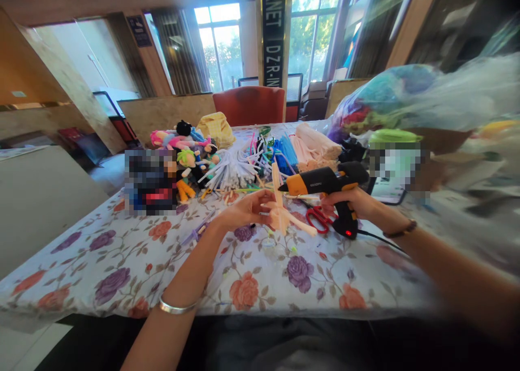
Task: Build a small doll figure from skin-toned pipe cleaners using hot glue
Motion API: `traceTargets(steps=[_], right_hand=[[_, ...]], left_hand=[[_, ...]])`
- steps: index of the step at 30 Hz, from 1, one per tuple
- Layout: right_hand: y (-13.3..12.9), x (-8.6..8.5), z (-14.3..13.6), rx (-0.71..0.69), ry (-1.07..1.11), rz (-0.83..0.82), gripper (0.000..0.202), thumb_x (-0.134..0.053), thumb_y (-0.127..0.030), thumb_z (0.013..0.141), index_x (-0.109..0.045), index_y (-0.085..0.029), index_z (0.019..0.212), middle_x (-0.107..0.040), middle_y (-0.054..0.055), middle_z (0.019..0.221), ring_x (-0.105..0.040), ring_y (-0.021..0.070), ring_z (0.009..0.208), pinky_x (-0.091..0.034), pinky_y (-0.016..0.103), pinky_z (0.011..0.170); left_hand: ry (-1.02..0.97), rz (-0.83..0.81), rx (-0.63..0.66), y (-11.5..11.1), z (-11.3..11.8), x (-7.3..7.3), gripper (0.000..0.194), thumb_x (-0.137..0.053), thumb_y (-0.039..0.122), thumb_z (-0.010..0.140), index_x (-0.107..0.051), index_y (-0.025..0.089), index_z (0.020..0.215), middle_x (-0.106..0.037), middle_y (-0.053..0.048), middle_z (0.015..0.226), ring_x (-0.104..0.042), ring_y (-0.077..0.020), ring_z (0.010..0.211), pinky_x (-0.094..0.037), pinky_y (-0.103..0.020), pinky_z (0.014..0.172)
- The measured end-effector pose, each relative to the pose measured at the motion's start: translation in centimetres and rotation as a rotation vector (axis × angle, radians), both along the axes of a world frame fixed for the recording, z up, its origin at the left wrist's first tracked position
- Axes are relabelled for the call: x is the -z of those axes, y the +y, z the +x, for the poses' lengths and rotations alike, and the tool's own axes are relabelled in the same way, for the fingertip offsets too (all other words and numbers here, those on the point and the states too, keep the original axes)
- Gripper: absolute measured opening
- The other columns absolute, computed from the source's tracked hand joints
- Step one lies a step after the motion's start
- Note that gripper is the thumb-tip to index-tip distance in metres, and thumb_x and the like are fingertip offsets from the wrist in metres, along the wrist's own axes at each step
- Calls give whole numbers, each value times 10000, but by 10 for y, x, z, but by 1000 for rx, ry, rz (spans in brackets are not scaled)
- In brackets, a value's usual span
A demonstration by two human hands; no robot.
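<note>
left hand (254, 206) on my feed has thumb and fingers pinched in on a peach-coloured piece (280, 219), holding it in front of me over the flowery tablecloth (195, 284). one strip of it stands roughly upright, and a thicker bit sticks out to the right. my right hand (349, 200) is wrapped round the grip of a black and orange glue gun (320, 181), nozzle aimed left, right up by the strip. can't tell from here if they're actually touching. little red light is lit at the bottom of the handle, black cord (382, 240) trailing off right. red-handled scissors (319, 219) lie just under the gun, and a big white bundle of stems (233, 168) sits further back, beside some little dolls (189, 158).
</note>
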State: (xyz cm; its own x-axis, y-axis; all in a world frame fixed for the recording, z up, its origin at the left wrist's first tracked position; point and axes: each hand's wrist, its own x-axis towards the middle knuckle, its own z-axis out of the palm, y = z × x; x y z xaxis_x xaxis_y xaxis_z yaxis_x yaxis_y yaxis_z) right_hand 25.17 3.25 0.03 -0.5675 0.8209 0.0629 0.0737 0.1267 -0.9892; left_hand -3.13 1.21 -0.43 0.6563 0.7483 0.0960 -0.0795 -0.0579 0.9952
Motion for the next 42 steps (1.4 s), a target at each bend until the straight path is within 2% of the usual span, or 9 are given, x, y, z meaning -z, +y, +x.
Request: traceTargets(steps=[10,18,25,30,35,42], right_hand=[[-6,-7,-4,-53,-27,-5,194,-603,-211,661,-604,-161,474,-586,11,470,-538,127,461,-422,253,496],[-7,-9,-1,-33,-78,-9,201,-630,-239,657,-603,-153,477,-591,14,479,-543,128,472,-435,252,509],[-8,-11,1,-45,-79,-28,108,-654,-232,636,-634,-161,557,-622,19,534,-574,154,512,-468,276,544],[-7,-12,1,69,64,39,29,-663,-216,646,-663,-196,625,-655,25,626,-619,186,630,-504,314,684],[-4,-12,3,176,77,75,55,-659,-256,670,-663,-208,643,-664,36,652,-632,211,678,-501,343,744],[-3,-12,4,198,55,119,96,-650,-288,685,-658,-212,626,-659,43,667,-631,225,707,-501,357,757]], left_hand=[[-30,-19,2,2,-3,2,446,-767,125,605,-531,197,976,-592,-30,1002,-634,-135,856,-538,-248,706],[-71,-65,13,2,-3,2,461,-762,88,594,-527,205,973,-602,-32,1047,-634,-129,867,-543,-231,696],[-70,-58,15,2,-3,3,463,-763,100,602,-527,204,987,-615,-41,1017,-638,-129,847,-545,-232,691],[-40,-62,28,1,-2,1,472,-777,118,592,-526,190,986,-614,-37,986,-638,-140,854,-537,-245,698],[-5,-83,89,-2,0,-2,447,-773,109,598,-509,188,949,-611,-24,980,-634,-114,803,-528,-232,684],[35,-95,111,-3,1,-2,455,-792,144,580,-514,192,938,-606,-12,921,-633,-134,826,-527,-256,717]])
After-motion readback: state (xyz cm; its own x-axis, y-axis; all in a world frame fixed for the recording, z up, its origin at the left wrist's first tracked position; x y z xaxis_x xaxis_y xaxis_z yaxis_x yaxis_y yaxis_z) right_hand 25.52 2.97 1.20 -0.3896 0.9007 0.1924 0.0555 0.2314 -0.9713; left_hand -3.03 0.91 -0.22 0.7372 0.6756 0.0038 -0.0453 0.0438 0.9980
